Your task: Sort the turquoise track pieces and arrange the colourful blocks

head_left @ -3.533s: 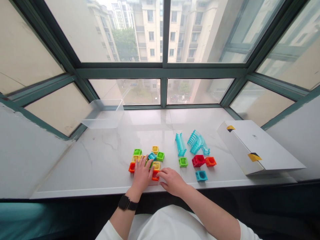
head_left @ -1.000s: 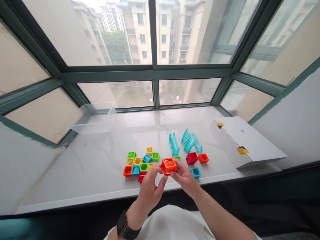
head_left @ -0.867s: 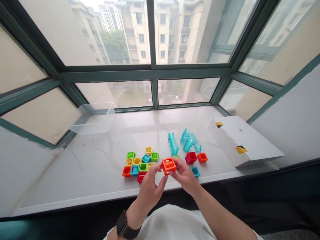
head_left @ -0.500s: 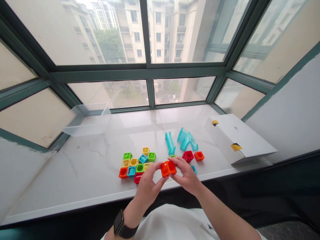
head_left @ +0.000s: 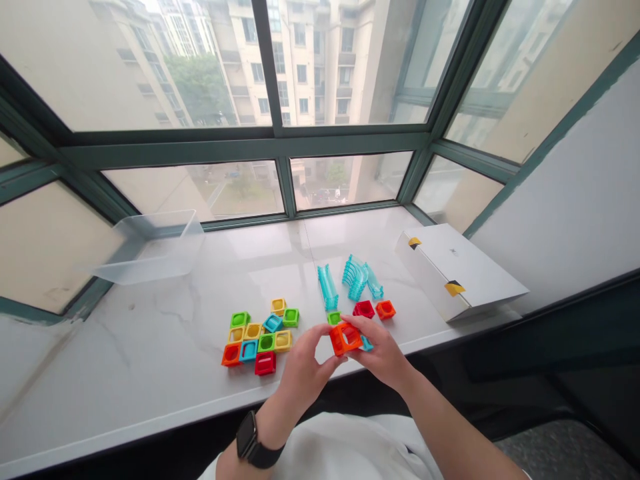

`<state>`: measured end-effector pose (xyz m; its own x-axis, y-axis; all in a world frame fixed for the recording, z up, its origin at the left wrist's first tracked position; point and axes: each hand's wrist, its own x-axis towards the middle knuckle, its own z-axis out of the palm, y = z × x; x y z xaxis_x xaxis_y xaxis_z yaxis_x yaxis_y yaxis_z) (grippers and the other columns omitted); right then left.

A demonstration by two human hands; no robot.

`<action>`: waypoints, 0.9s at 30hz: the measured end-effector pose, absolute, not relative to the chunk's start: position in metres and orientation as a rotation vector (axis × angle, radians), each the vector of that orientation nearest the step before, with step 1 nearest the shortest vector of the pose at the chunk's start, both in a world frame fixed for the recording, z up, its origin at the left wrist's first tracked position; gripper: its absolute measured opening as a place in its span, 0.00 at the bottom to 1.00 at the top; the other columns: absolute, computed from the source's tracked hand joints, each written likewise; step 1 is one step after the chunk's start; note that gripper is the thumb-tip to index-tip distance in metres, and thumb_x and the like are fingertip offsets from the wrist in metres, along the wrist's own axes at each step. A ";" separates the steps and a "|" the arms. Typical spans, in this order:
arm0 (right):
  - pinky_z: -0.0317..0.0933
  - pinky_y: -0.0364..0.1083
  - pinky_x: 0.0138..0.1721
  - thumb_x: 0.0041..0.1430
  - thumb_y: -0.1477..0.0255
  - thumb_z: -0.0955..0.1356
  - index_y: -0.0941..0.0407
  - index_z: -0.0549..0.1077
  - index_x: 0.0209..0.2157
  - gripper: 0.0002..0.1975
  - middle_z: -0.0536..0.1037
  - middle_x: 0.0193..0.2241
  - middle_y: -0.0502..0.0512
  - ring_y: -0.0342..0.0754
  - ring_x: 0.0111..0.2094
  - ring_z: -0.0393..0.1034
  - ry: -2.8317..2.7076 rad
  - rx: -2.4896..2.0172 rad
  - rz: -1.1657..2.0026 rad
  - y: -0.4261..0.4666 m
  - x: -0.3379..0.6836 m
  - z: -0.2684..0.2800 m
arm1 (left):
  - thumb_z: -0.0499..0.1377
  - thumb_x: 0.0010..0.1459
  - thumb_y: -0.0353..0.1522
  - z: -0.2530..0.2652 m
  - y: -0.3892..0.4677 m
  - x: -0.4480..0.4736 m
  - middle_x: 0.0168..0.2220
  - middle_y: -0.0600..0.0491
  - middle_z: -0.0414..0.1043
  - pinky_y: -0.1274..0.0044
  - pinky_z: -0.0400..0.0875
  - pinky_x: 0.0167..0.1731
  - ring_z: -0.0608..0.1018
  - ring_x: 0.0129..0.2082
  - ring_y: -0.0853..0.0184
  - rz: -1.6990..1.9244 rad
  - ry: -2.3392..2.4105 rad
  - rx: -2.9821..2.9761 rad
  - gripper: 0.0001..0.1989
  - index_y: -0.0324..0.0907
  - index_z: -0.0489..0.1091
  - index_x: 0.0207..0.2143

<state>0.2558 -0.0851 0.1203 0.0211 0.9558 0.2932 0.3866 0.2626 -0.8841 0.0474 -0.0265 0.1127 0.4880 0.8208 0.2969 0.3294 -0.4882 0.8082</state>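
Note:
An orange hollow cube block (head_left: 345, 339) is held above the front of the white sill, pinched between both hands. My left hand (head_left: 305, 367) grips its left side with thumb and fingers, and my right hand (head_left: 379, 350) grips its right side. A green block (head_left: 334, 318) and a blue block (head_left: 367, 343) lie behind the hands, partly hidden. Beyond my right hand sit a red block (head_left: 363, 309) and another orange block (head_left: 385, 310). Left of my left hand is a cluster of coloured blocks, including a red one (head_left: 265, 363) and a yellow one (head_left: 283, 341).
Translucent blue track pieces, one straight (head_left: 327, 287) and one curved (head_left: 355, 277), lie behind the blocks. A clear plastic bin (head_left: 145, 272) stands at the back left. On the right is a white box (head_left: 465, 267). Window frames bound the marble sill (head_left: 165, 360).
The orange block has turned in my hands, now showing a round opening in one face. The whole scene has shifted left as the camera view turned.

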 end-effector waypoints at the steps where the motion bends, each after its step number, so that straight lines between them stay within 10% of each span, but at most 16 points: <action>1: 0.71 0.56 0.60 0.61 0.70 0.76 0.47 0.73 0.63 0.29 0.80 0.57 0.57 0.58 0.57 0.76 -1.551 -1.301 0.714 -0.087 0.262 0.121 | 0.71 0.58 0.33 0.113 -0.026 0.052 0.52 0.48 0.79 0.61 0.79 0.52 0.82 0.51 0.56 0.908 0.913 2.080 0.24 0.49 0.70 0.55; 27: 0.67 0.59 0.64 0.63 0.64 0.70 0.48 0.71 0.64 0.28 0.77 0.62 0.57 0.57 0.61 0.74 -1.138 -1.795 0.511 -0.099 0.393 0.057 | 0.70 0.59 0.34 0.092 0.024 0.212 0.54 0.45 0.77 0.59 0.71 0.59 0.77 0.56 0.52 0.578 0.611 2.627 0.27 0.44 0.68 0.59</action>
<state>0.3933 -0.0988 0.0569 0.4867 0.8649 0.1227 0.4832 -0.1495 -0.8626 0.2124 0.0243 0.0921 0.8207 0.4851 0.3018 0.3284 -0.8328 0.4456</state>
